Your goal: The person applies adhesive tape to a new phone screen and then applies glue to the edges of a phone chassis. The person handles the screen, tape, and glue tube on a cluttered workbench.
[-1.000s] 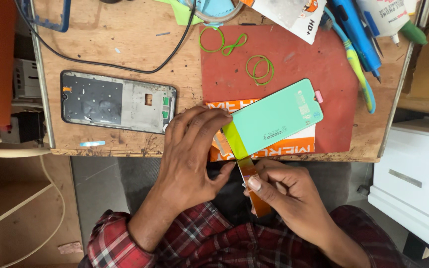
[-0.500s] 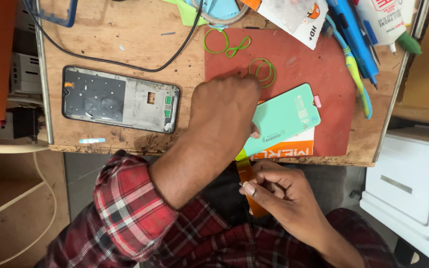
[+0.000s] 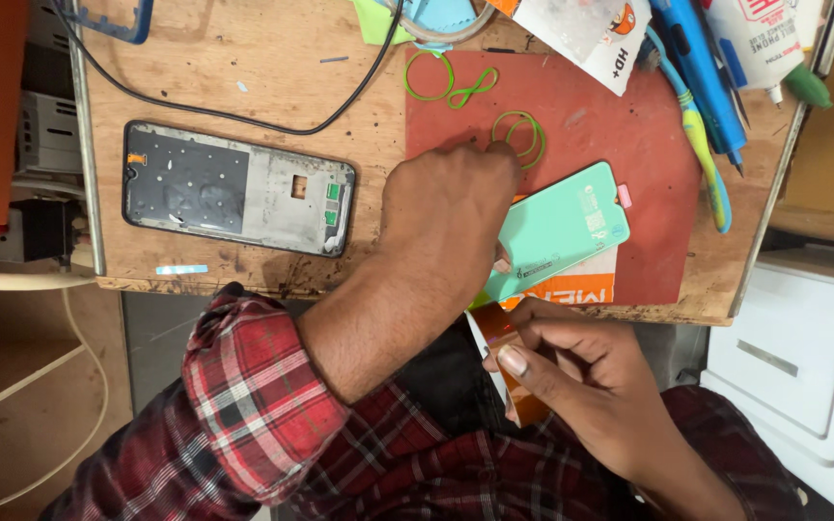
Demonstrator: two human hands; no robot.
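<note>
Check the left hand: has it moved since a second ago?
Yes. The left hand has reached away from the table's near edge, up across the red mat, fingertips now at the green rubber bands.

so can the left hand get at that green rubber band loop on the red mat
Probably yes: the left hand already has its fingertips at the green rubber band loop on the red mat, with nothing between them.

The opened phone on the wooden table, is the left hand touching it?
No, the left hand reaches to the green rubber bands on the red mat, while the opened phone lies apart from it.
</note>
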